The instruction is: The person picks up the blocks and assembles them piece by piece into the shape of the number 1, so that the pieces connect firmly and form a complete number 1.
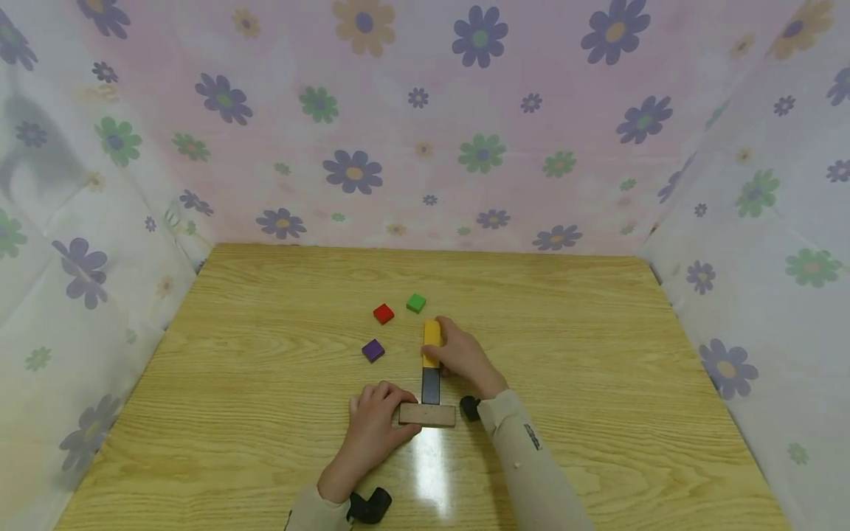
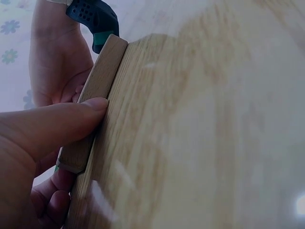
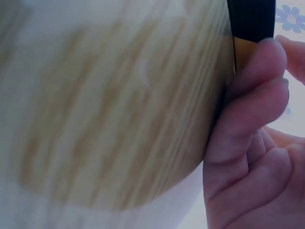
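A plain wooden block (image 1: 427, 415) lies crosswise on the table, and my left hand (image 1: 375, 424) grips its left end between thumb and fingers. In the left wrist view the thumb presses along the near side of that wooden block (image 2: 97, 81). A black block (image 1: 431, 386) runs away from the middle of the wooden one. In line beyond it lies a yellow block (image 1: 432, 333), end against the black one. My right hand (image 1: 465, 358) holds the yellow block from the right, thumb at its near part and a finger by its far end.
Left of the yellow block lie three small flat pieces: a red one (image 1: 383, 314), a green one (image 1: 416, 302) and a purple one (image 1: 373, 350). The wood-grain table (image 1: 265, 324) is bounded by flowered cloth (image 1: 425, 133) at the back and sides.
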`<state>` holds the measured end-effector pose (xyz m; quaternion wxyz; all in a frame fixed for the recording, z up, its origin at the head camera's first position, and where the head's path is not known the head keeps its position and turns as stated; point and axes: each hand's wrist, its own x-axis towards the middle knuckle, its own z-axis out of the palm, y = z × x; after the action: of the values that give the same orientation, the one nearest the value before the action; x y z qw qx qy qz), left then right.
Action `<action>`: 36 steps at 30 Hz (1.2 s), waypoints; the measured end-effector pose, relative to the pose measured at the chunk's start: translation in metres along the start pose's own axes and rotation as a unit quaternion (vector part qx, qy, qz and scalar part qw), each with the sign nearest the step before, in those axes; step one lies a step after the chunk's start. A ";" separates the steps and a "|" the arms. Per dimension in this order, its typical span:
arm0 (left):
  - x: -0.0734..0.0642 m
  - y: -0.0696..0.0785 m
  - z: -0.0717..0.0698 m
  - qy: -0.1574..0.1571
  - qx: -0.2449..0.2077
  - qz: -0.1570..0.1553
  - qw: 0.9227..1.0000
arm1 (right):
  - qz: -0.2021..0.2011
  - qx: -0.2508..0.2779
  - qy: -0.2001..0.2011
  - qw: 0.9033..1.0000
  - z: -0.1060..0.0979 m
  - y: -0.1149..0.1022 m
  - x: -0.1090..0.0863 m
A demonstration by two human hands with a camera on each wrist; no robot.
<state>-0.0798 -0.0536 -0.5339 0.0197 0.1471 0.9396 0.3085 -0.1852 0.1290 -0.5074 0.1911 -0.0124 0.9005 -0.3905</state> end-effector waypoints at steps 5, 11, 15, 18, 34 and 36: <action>0.000 0.000 0.000 0.004 -0.002 0.003 1.000 | -0.004 0.047 -0.002 0.999 -0.001 0.005 -0.001; -0.001 0.000 0.004 0.003 -0.005 0.004 1.000 | -0.013 0.146 -0.041 0.988 -0.010 0.014 0.002; -0.003 0.001 0.006 0.002 -0.006 0.000 1.000 | -0.024 0.170 -0.045 0.984 -0.016 0.018 0.008; -0.005 0.001 0.006 0.004 -0.004 0.000 1.000 | -0.026 0.171 -0.019 0.985 -0.021 0.018 0.013; -0.008 0.002 0.009 0.007 -0.006 0.008 1.000 | -0.066 0.025 0.030 0.997 -0.037 -0.001 0.025; -0.008 0.002 0.008 0.009 -0.007 0.007 1.000 | -0.074 -0.004 0.039 0.996 -0.038 -0.006 0.028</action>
<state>-0.0704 -0.0497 -0.5392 0.0104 0.1509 0.9364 0.3168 -0.2248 0.1463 -0.4888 0.1266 -0.0647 0.9054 -0.4001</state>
